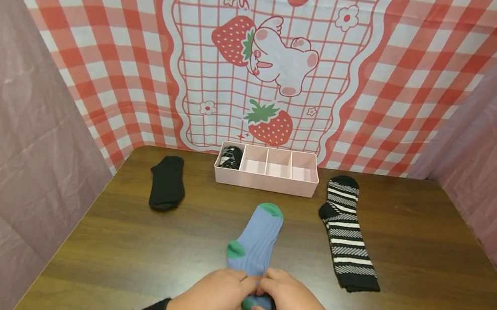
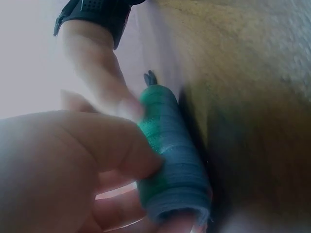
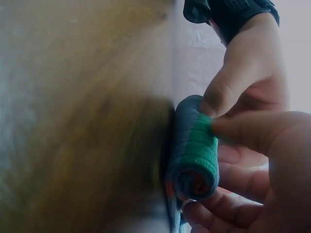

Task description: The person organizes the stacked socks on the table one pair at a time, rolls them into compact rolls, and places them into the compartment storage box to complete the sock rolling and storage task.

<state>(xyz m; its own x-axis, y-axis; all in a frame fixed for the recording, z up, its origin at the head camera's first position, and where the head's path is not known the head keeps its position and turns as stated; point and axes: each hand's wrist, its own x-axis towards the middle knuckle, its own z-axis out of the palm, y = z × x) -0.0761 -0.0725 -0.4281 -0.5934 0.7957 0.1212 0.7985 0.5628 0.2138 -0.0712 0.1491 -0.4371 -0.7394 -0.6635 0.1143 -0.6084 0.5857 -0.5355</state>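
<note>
A blue sock (image 1: pixel 260 234) with green toe and heel lies on the table in the head view, its toe pointing away. Its near end is rolled up, and the blue and green roll shows in the left wrist view (image 2: pixel 170 145) and the right wrist view (image 3: pixel 194 150). My left hand (image 1: pixel 212 298) grips the roll from the left with thumb and fingers. From the right, my right hand (image 1: pixel 293 306) holds the roll's other end, thumb on the near side. Fingers partly cover the roll.
A pink divided box (image 1: pixel 266 182) stands at the table's back, with a black patterned rolled sock (image 1: pixel 231 157) in its leftmost compartment. Black socks (image 1: pixel 168 183) lie at left, black-and-white striped socks (image 1: pixel 351 236) at right. A checked strawberry cloth (image 1: pixel 126 61) hangs behind the wooden table (image 1: pixel 424 254).
</note>
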